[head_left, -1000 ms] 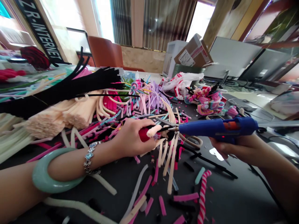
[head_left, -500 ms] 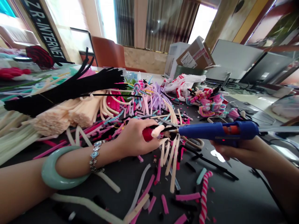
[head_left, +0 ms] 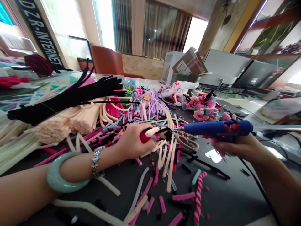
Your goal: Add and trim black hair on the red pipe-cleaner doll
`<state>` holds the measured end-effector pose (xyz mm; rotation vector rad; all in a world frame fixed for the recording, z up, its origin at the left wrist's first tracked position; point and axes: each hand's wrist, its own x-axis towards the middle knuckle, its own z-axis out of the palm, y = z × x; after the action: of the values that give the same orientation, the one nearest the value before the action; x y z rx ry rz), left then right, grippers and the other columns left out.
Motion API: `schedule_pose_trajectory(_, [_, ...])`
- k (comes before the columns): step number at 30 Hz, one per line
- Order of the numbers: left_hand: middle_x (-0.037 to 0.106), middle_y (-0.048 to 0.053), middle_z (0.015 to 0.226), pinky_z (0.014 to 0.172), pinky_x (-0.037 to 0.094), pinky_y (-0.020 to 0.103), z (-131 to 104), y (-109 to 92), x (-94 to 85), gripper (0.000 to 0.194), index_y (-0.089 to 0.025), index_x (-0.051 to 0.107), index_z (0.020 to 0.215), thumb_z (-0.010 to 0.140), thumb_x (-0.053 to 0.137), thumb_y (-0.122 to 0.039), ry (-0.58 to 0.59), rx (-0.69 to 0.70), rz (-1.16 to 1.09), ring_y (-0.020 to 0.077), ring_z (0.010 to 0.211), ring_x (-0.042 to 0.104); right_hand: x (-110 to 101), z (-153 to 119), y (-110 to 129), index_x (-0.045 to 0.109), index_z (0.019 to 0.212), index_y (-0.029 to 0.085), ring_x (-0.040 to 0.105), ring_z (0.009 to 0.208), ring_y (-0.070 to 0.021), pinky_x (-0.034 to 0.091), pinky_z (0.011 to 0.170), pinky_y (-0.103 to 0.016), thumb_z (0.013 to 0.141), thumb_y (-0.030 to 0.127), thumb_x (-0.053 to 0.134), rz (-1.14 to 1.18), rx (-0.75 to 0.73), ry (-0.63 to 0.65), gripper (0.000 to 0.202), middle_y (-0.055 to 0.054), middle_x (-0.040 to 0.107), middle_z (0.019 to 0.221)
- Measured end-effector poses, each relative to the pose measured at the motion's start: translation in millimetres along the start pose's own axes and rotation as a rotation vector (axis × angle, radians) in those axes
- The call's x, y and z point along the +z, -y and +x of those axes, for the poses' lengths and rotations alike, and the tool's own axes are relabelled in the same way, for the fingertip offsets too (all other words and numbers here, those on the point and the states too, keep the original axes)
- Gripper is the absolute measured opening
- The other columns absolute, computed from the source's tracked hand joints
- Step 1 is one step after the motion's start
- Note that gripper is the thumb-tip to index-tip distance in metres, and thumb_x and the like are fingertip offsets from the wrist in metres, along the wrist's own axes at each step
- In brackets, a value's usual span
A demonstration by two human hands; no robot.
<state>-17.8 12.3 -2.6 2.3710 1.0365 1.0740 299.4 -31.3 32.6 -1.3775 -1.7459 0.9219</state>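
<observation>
In my left hand [head_left: 135, 141] is a small fuzzy pipe-cleaner piece [head_left: 152, 131], with red, cream and black parts, pinched between thumb and fingers; the fingers hide part of it. My right hand [head_left: 237, 145] grips a blue hot glue gun [head_left: 218, 129] by its handle. Its metal nozzle points left, close to the black part of the piece; whether they touch I cannot tell. A glue stick [head_left: 277, 127] sticks out at the gun's rear. Scissors with tan handles [head_left: 188, 142] lie just beneath the nozzle, beside cut cream pipe cleaners [head_left: 170, 166].
A black pipe-cleaner bundle [head_left: 63, 99] lies over cream bundles [head_left: 54, 130] at left. Purple stems [head_left: 154, 102], a white-red plastic bag [head_left: 178, 91] and colourful fuzzy pieces [head_left: 204, 108] stand behind. Pink offcuts and a striped twist [head_left: 199, 197] lie in front. The gun's cord [head_left: 258, 188] runs at right.
The glue gun has drawn back slightly to the right, widening the distance between its nozzle and the held piece. More of the scissors' handles shows. The view has shifted a little.
</observation>
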Motion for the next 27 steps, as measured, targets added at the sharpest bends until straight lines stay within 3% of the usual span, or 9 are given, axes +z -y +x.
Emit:
schedule_pose_trajectory(3, [0.061,0.001,0.071,0.061,0.041,0.025,1,5,-0.1,0.021,-0.013,0.067,0.080,0.070,0.050,-0.020,0.000,-0.035,-0.083,0.0139,0.065,0.053,-3,7,1,0.067,0.089,0.020,0.054,0.043,-0.0153,0.045,0.043,-0.030,0.065,0.044,0.076,0.080,-0.044,0.024,0.035,0.000,0.060,0.054])
schedule_pose_trajectory(6, [0.066,0.003,0.081,0.068,0.046,0.026,3,13,1.7,0.027,-0.013,0.068,0.094,0.073,0.052,-0.020,-0.068,-0.109,-0.240,0.0172,0.075,0.059,-2,13,-2,0.067,0.085,0.021,0.057,0.049,-0.0162,0.049,0.052,-0.032,0.068,0.043,0.075,0.062,-0.021,-0.103,0.029,0.000,0.061,0.055])
schedule_pose_trajectory(10, [0.052,-0.005,0.051,0.042,0.041,0.022,4,16,4.8,0.025,-0.014,0.062,0.097,0.077,0.054,-0.026,-0.066,-0.293,-0.576,0.0114,0.042,0.050,2,15,-16,0.060,0.064,0.020,0.060,0.056,-0.0165,0.048,0.054,-0.029,0.066,0.044,0.076,0.068,0.085,-0.290,0.029,-0.003,0.064,0.059])
schedule_pose_trajectory(15, [0.058,-0.004,0.049,0.028,0.029,0.018,2,5,3.8,0.030,-0.015,0.055,0.097,0.074,0.058,-0.034,-0.070,-0.472,-0.748,0.0108,0.033,0.048,2,7,-30,0.052,0.057,0.020,0.054,0.049,-0.0150,0.050,0.056,-0.031,0.075,0.042,0.062,0.196,0.156,-0.445,0.030,0.000,0.054,0.053])
schedule_pose_trajectory(18, [0.058,-0.002,0.046,0.028,0.028,0.018,1,1,2.7,0.026,-0.014,0.054,0.091,0.074,0.057,-0.034,-0.035,-0.455,-0.793,0.0093,0.028,0.044,5,3,-31,0.049,0.055,0.022,0.054,0.048,-0.0159,0.050,0.054,-0.031,0.076,0.041,0.056,0.175,0.164,-0.478,0.030,0.000,0.053,0.053])
schedule_pose_trajectory(21, [0.064,-0.001,0.056,0.029,0.031,0.018,0,1,3.2,0.026,-0.015,0.053,0.095,0.075,0.058,-0.032,-0.033,-0.400,-0.848,0.0102,0.032,0.050,10,4,-32,0.050,0.057,0.021,0.057,0.049,-0.0171,0.050,0.056,-0.032,0.074,0.042,0.057,0.100,0.188,-0.502,0.028,-0.001,0.055,0.052])
schedule_pose_trajectory(27, [0.068,0.004,0.066,0.030,0.030,0.020,-2,10,7.2,0.030,-0.013,0.053,0.098,0.078,0.052,-0.035,0.001,-0.347,-0.929,0.0117,0.036,0.053,15,17,-42,0.056,0.059,0.018,0.061,0.055,-0.0192,0.045,0.057,-0.029,0.076,0.044,0.052,-0.210,0.265,-0.521,0.031,-0.004,0.059,0.052])
